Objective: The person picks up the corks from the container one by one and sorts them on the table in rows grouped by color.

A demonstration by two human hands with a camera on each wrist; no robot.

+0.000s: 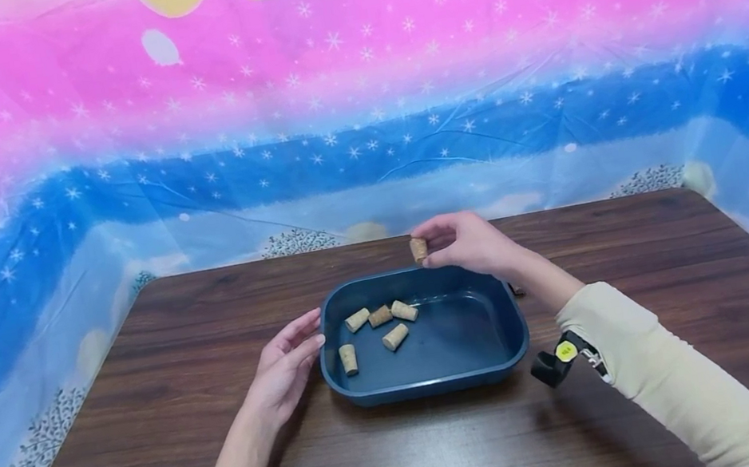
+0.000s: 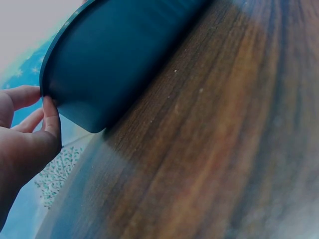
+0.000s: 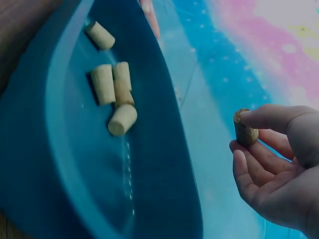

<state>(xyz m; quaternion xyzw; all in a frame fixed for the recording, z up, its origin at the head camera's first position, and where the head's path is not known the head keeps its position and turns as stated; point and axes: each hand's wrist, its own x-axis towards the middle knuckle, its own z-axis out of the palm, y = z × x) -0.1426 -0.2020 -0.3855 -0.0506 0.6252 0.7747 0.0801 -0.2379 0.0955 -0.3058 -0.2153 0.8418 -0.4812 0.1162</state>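
Observation:
A dark blue rectangular tub (image 1: 434, 390) stands on the wooden table. Inside it, toward the left, lie several corks, among them a pale one (image 1: 395, 336) and one standing near the left wall (image 1: 348, 359). My right hand (image 1: 470, 243) pinches another cork (image 3: 245, 127) between thumb and fingertips, up above the tub's far rim. My left hand (image 1: 286, 372) is at the tub's left end, its fingertips and thumb touching the outside by the rim, as the left wrist view also shows (image 2: 30, 144).
Beside the tub's right end, a small brown thing (image 1: 517, 290) is partly hidden by the right forearm. The brown table (image 1: 211, 306) reaches back to a hanging pink and blue snowflake cloth (image 1: 361, 146). Straps with black devices (image 1: 567, 356) sit on both sleeves.

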